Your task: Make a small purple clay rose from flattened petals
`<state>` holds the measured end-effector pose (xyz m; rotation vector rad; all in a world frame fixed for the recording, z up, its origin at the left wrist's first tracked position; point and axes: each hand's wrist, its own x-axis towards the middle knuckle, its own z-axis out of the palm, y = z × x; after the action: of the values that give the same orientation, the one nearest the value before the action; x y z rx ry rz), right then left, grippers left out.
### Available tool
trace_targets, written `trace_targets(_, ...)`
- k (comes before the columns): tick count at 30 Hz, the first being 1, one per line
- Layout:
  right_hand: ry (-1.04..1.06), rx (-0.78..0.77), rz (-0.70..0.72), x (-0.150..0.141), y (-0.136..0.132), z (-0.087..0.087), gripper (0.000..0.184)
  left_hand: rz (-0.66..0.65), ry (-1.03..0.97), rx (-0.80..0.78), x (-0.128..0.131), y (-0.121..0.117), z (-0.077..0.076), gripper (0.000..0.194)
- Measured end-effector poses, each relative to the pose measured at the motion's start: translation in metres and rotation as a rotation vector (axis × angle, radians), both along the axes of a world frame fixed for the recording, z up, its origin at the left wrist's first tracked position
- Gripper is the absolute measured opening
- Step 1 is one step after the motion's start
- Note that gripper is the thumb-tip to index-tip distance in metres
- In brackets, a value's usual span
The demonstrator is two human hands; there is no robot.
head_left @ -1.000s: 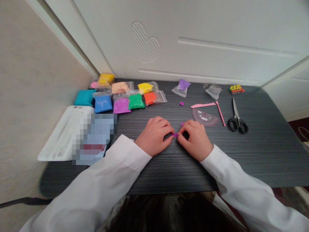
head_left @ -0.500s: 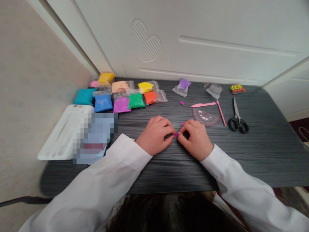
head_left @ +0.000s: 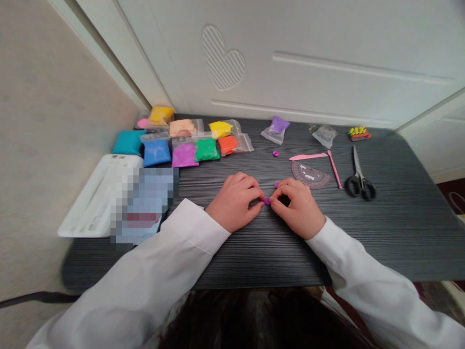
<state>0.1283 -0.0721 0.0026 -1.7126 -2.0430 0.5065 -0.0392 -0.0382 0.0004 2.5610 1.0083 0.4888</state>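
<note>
A small piece of purple modelling clay [head_left: 267,201] sits between my two hands, low over the dark table [head_left: 250,257]. My left hand [head_left: 238,202] pinches its left side between thumb and forefinger. From the other side my right hand [head_left: 297,207] pinches it with thumb and forefinger too. The fingertips hide most of the clay's shape. Just beyond my right fingers lies another purple clay bit [head_left: 276,184], partly covered by them. Farther back rests a small purple clay ring or curl [head_left: 276,153].
Bagged clays, such as a green pack [head_left: 207,150], stand at the back left. A white tray [head_left: 85,208] lies left. To the right are a pink clay knife [head_left: 308,156], a pink stick [head_left: 334,169], a protractor [head_left: 310,174], scissors [head_left: 359,179] and a small flowered clay piece [head_left: 359,134].
The view has shifted slightly. My right fingertips have drawn a little away from the left ones, and more of the purple clay shows between them.
</note>
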Motion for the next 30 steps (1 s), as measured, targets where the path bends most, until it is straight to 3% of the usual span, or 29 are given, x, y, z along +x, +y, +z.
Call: trace_targets(30, -0.121, 0.041, -0.028, -0.0046, -0.0020, -0.0040, 0.010, -0.030, -0.010, -0.010, -0.0008, 0.0005, -0.0044, 0.018)
